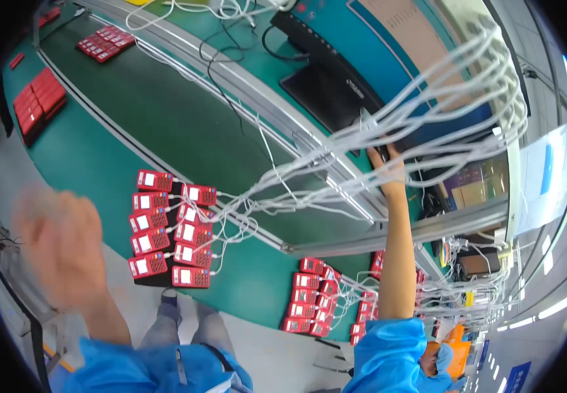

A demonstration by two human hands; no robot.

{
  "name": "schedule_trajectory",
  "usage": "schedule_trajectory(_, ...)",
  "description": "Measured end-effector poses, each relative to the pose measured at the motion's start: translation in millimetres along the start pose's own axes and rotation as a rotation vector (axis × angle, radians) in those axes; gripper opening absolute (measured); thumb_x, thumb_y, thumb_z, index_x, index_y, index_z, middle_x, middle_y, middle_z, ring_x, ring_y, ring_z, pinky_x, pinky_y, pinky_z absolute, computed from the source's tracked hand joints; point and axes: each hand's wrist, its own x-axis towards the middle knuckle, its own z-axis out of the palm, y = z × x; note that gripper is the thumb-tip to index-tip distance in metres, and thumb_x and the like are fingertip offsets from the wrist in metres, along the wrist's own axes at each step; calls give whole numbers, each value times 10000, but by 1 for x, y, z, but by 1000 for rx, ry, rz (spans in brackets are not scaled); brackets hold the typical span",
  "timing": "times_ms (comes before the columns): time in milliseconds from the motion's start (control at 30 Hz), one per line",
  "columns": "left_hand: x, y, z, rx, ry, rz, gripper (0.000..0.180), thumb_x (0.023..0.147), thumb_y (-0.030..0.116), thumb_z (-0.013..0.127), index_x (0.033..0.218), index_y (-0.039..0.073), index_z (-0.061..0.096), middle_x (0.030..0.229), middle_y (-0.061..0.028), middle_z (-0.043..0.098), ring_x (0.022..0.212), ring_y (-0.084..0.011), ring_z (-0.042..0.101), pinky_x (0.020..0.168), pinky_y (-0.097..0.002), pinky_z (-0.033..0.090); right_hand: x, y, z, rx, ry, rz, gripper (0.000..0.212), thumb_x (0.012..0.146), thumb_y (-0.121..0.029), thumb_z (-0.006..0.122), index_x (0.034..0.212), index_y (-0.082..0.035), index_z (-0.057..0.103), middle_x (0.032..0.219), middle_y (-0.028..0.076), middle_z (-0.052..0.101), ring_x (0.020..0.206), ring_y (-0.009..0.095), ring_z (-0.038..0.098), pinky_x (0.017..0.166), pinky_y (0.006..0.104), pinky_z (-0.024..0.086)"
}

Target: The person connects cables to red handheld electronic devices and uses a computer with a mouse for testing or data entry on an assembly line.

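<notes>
My right hand (388, 169) reaches up to the shelf in front of the monitor (414, 52), its fingers over what looks like a black computer mouse (383, 153). White cables pass across it and hide part of the grip. My left hand (64, 245) hangs in the air at the left, smeared by motion, so its fingers are unclear. Nearest to it are red handheld card terminals (149, 242), lying in two columns on a dark tray. Each has a light screen and a keypad, and white cables (231, 209) plug into their ends.
More red terminals lie in rows on the green bench (251, 288) to the right. Stacked red devices (39, 101) sit at the far left, and another batch (105, 43) farther back. A metal rail (342, 239) edges the shelf. A co-worker in a blue cap (442, 359) is at lower right.
</notes>
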Motion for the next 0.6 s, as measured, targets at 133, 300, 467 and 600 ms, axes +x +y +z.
schedule_trajectory(133, -113, -109, -247, 914, 598, -185, 375, 962, 143, 551, 1312, 11, 519, 1200, -128, 583, 1097, -264, 566, 969, -390, 429, -1, -17, -8, -60, 40, 23, 430, 842, -202, 708, 1224, -21, 630, 1180, 209, 647, 1131, 284, 599, 1005, 361, 424)
schedule_trajectory(300, -144, -182, -332, 1784, 680, -698, 663, 949, 346, 569, 1390, -98, 349, 1359, -300, 459, 1272, -402, 460, 1071, -456, 361, 2, -11, -6, -100, -2, 27, 427, 851, -207, 698, 1232, -30, 621, 1185, 217, 636, 1139, 315, 591, 1000, 385, 422)
schedule_trajectory(467, -116, -239, -304, 1737, 1046, -513, 639, 960, 412, 500, 1264, -145, 428, 1223, -335, 550, 1125, -471, 553, 986, -501, 433, 2, 7, -18, -117, 17, -11, 462, 852, -253, 694, 1243, -22, 611, 1200, 230, 626, 1152, 333, 584, 1013, 394, 410)
schedule_trajectory(600, -120, -217, -345, 1875, 1081, -461, 579, 965, 398, 480, 1234, -115, 462, 1207, -330, 563, 1072, -465, 586, 943, -494, 471, 4, -16, 3, -42, 29, -30, 451, 820, -209, 700, 1219, -11, 628, 1090, 208, 670, 1028, 293, 640, 940, 360, 463)
